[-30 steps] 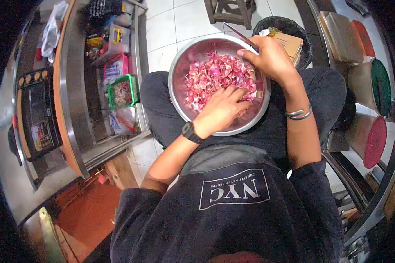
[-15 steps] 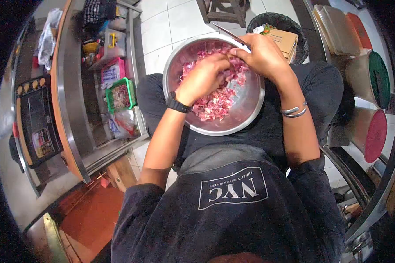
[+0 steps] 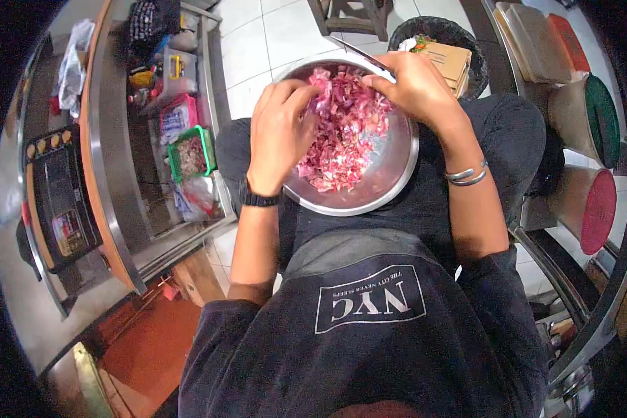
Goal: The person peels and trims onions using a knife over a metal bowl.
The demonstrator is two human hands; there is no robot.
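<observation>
A metal bowl (image 3: 391, 171) rests on my lap, holding many pink and purplish peeled or skin-like pieces (image 3: 341, 153). At its left side, my left hand (image 3: 279, 125) curls over the rim, with pink pieces between thumb and fingers. My right hand (image 3: 421, 87) grips a knife (image 3: 362, 53) at the far right rim, its blade slanting up and left across the far edge. The thumb of that hand reaches over the pieces. The handle is mostly hidden in the palm.
Left stands a metal shelf with a green basket (image 3: 191, 157), a pink basket (image 3: 179, 118) and bags. Beyond the bowl are a wooden stool (image 3: 348, 17) and a black-lined bin (image 3: 477, 66) with cardboard. Containers with green (image 3: 601, 118) and red (image 3: 598, 212) tops stand right.
My left hand has moved from over the pieces to the bowl's left rim. Pieces have shifted toward the far and left side, baring metal at the right. The knife stays in my right hand.
</observation>
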